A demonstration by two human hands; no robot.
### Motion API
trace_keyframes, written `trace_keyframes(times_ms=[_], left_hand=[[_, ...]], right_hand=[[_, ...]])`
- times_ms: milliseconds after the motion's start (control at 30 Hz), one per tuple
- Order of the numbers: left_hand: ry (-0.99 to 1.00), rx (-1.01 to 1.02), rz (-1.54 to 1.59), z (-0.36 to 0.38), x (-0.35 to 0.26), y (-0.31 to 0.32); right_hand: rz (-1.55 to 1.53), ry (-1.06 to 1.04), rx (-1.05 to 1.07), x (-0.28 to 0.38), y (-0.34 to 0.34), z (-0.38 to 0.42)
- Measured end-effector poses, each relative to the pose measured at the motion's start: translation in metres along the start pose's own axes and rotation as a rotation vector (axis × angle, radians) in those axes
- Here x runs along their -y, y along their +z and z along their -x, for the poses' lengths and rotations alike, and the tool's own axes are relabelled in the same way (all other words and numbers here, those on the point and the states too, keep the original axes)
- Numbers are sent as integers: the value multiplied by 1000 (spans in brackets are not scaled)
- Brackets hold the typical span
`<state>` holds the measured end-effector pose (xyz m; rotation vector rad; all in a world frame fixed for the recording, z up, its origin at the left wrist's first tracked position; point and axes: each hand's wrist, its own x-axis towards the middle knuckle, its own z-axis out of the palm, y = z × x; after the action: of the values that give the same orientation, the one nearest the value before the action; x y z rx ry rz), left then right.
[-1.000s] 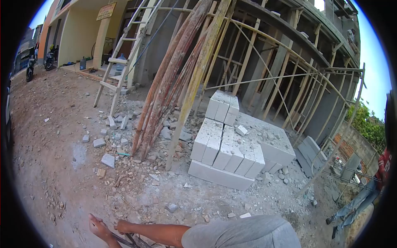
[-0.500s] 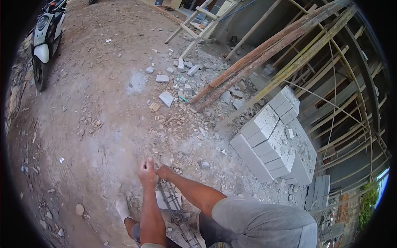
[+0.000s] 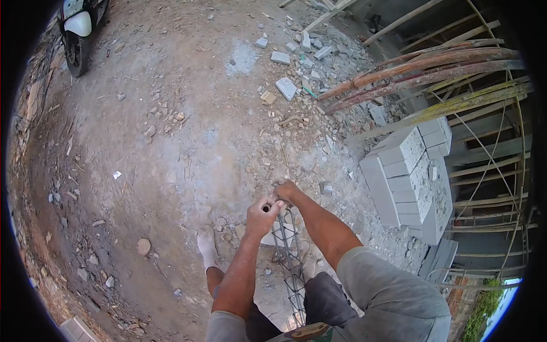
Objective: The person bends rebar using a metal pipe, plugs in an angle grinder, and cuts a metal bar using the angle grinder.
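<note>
A long steel rebar cage (image 3: pixel 293 272) runs between my legs and up to my hands, its crosswise stirrups showing along the bars. My left hand (image 3: pixel 262 215) is curled into a fist beside the cage's far end, with a dark round hollow showing at the top of the fist; what it grips is not clear. Just ahead and to the right, my right hand (image 3: pixel 286 191) is closed at the bar ends, its fingertips largely hidden. A pale block (image 3: pixel 268 238) lies on the ground beneath the cage.
Stacked grey blocks (image 3: pixel 399 179) stand at right, beside leaning wooden poles (image 3: pixel 421 71). Broken block pieces (image 3: pixel 286 89) and rubble litter the dirt ground (image 3: pixel 171 165). A motorbike (image 3: pixel 77 40) is parked at upper left. My foot (image 3: pixel 207 246) is left of the cage.
The view has shifted, so most things sit farther right or higher in it. My left fist has turned, showing its round hollow. Both hands remain close together at the cage's far end.
</note>
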<state>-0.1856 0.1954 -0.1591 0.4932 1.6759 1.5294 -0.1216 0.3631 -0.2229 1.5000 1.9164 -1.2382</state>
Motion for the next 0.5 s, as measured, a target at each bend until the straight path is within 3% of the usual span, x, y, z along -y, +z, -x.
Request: trace_keyframes(times_ms=[33,100,200,267,300,433,500], left_hand=[[-14,10,1,2,-2,-5],[-33,28,12,4,-7,-12],[-80,-74,-21,8,-3,-14],[-56,-134,-76,2,5,-8],[-54,-124,-99,-1,4,-4],[-33,-56,-197,-11,-8,8],[-24,55,-235,-18,4,8]], right_hand=[[-90,48,-7,7,-5,-5],[15,116,-19,16,-15,-27],[-230,-22,-76,46,-39,5],[-143,-237,-204,43,-47,29],[-89,-345,-274,39,-51,41],[-299,-199,-145,2,-70,97],[-323,-303,-219,-43,-70,117]])
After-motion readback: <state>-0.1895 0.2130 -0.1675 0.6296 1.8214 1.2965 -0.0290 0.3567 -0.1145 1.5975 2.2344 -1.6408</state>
